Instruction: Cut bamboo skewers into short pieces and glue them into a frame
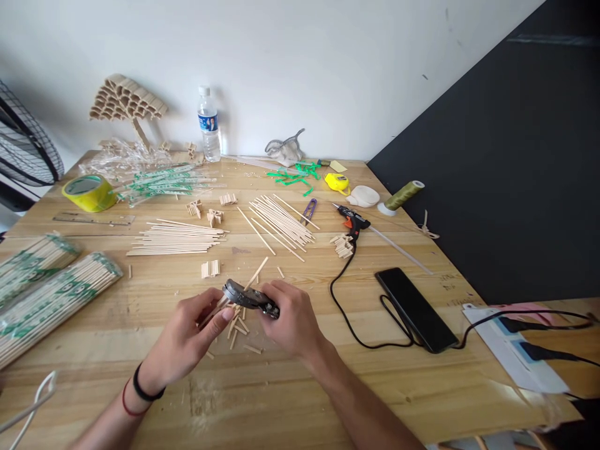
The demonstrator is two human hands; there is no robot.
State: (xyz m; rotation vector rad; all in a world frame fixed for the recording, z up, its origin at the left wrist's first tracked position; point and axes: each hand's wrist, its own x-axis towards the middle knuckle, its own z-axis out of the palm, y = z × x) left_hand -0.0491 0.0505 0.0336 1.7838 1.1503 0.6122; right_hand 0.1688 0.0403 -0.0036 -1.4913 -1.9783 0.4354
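Note:
My right hand (pixel 293 315) is closed around a dark grey hand cutter (pixel 246 297) that looks like pliers, its head pointing left. A thin wooden stick (pixel 257 272) passes by the cutter's jaws and points up and right. My left hand (pixel 187 334) pinches wooden sticks beside the cutter's head; how many is hidden by the fingers. Short cut pieces (pixel 241 325) lie scattered on the table beneath both hands. Just beyond stands a small bundle of short sticks (pixel 210 269). Farther back are two spreads of long sticks, a left one (pixel 178 239) and a right one (pixel 281 222).
Wrapped stick packs (pixel 70 287) lie at left, near yellow tape (pixel 89 192) and a ruler (pixel 94 219). A glue gun (pixel 354 220), purple snips (pixel 309 211) and a corded black phone (pixel 415 309) lie right. A bottle (pixel 209 128) and stick-built tree (pixel 126 100) stand behind.

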